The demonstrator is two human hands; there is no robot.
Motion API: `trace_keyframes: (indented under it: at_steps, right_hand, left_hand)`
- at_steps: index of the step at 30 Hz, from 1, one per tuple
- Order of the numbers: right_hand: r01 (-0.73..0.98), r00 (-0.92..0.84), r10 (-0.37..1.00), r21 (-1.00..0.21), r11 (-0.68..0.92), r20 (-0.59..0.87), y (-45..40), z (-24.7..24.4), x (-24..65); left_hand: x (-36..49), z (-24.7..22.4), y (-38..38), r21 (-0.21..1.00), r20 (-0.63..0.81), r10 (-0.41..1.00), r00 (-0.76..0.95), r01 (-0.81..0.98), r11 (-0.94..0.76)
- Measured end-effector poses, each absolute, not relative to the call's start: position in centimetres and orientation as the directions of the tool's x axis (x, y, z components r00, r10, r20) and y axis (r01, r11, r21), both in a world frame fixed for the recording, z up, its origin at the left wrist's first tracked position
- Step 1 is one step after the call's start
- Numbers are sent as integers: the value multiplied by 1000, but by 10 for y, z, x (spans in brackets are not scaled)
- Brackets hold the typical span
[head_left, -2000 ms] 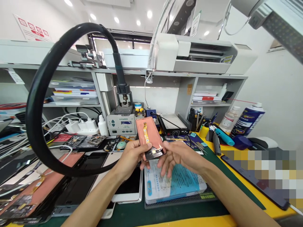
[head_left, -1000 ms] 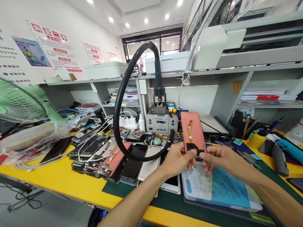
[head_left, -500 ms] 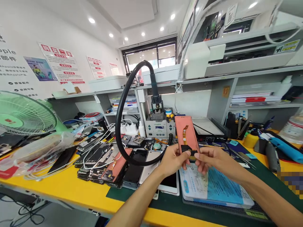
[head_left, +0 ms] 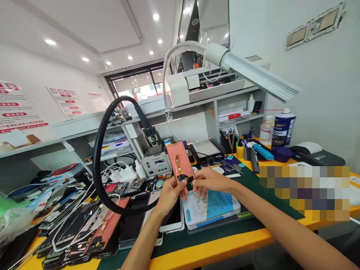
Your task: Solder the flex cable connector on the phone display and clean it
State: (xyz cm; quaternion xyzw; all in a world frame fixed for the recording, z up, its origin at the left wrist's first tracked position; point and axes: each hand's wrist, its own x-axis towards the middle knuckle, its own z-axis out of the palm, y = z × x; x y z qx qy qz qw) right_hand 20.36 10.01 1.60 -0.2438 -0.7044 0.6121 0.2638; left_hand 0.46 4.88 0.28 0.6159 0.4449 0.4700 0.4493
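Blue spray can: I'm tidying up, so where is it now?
In the head view, the spray can stands at the back right of the yellow table, just right of the clear bottle.

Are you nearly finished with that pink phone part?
Done: the pink phone part is up off the green mat. In hand: the left hand holds it, and the right hand pinches near its dark bottom end. Left: it isn't set down yet, so probably not finished. How many steps remain, I can't tell.
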Motion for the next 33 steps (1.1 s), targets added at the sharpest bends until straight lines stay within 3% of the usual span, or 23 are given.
trace_keyframes:
  at_steps: [14, 33]
  right_hand:
    - [-29, -655, 727, -969, 247, 205, 107, 4, 196]
    - [-16, -753, 647, -986, 166, 122, 97, 11, 198]
  left_hand:
    - [-2, 20, 49, 906, 189, 962, 196, 344, -248]
    - [-12, 15, 38, 939, 67, 947, 314, 301, -166]
